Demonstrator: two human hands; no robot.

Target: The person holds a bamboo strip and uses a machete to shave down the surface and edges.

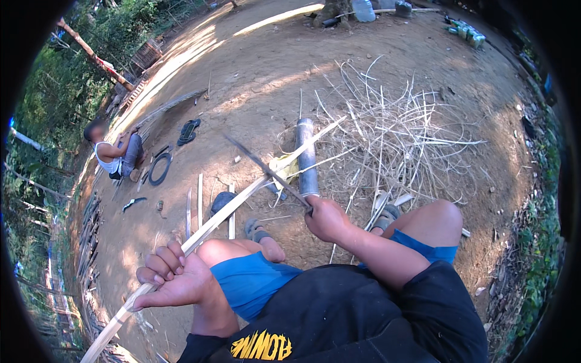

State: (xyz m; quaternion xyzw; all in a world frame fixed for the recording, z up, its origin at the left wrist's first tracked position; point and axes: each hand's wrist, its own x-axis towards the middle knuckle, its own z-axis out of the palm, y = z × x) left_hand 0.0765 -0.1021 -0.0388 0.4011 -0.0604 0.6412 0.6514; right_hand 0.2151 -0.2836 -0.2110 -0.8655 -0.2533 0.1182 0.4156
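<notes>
My left hand (172, 279) grips a long pale bamboo strip (236, 202) that runs from the lower left up toward the middle of the view. In my right hand (327, 219) is the handle of a long dark knife (266, 169), whose blade lies across the strip near its upper part. I sit with bare knees in blue shorts. A grey bamboo tube (307, 158) lies on the dirt just beyond the blade.
A heap of thin bamboo shavings (399, 133) spreads at the right. Cut slats (200, 209) and sandals (189, 130) lie on the dirt. Another person (115, 156) sits at the left by a black coil (160, 168). Bottles (363, 9) stand far back.
</notes>
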